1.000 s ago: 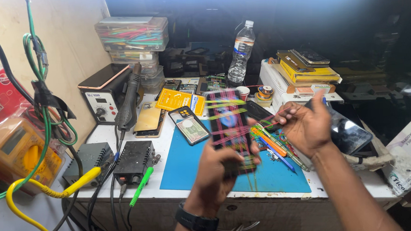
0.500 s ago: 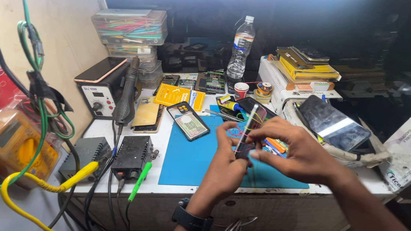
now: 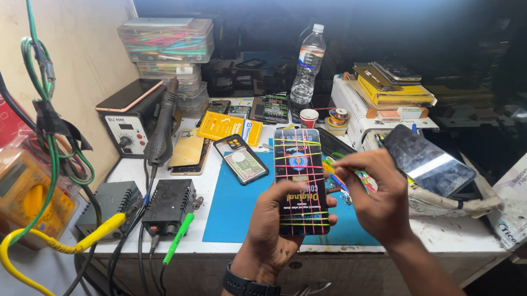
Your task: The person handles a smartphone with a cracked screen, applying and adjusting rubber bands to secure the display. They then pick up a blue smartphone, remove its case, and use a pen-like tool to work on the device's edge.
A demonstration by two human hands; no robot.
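now | left hand (image 3: 273, 236) grips phone screen (image 3: 301, 182) | right hand (image 3: 375, 199) at its edge

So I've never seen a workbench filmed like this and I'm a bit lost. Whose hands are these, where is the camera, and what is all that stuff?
The camera sits on the person's head and looks down, so both hands are that person's own. The left hand, with a dark watch on the wrist, holds a phone upright; coloured lines cross its face. The right hand is beside the phone's right edge, fingers pinched; whether it holds anything is hard to tell. Below lies a blue mat on a white bench. On the mat rests another phone. To the left stand a hot-air station and two small black boxes with cables. Behind are a water bottle and stacked clear boxes.
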